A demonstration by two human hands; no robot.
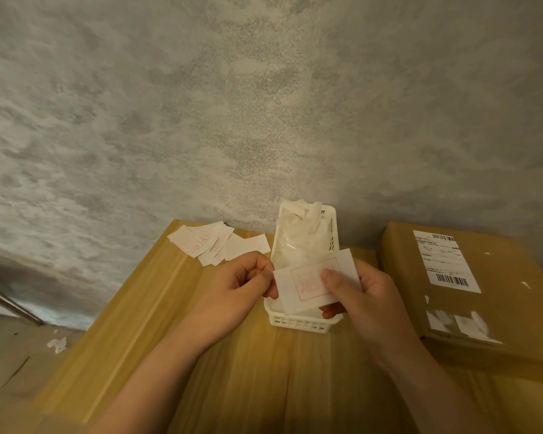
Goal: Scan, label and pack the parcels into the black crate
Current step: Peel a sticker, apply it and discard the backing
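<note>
Two hands meet over the white basket point(298, 322), and between them sits one small label point(308, 285), white with a red printed frame. The left hand point(239, 289) pinches its left edge with curled fingertips; the right hand point(362, 296) clamps the other side, thumb across the face, fingers curled behind. It looks paper-thin and feather-light, floppy enough to curl and easy to crease, so an edge or corner pinch is the way to go, and if there's backing to peel, a corner is where I'd expect it to start. More loose labels point(215, 242) lie scattered at the far edge of the wooden surface point(264, 371). The cardboard parcel point(470, 292) rests flat just to the right, shipping sticker point(445, 261) up: stiff, boxy, probably a two-handed lift by its sides. No black crate in view
</note>
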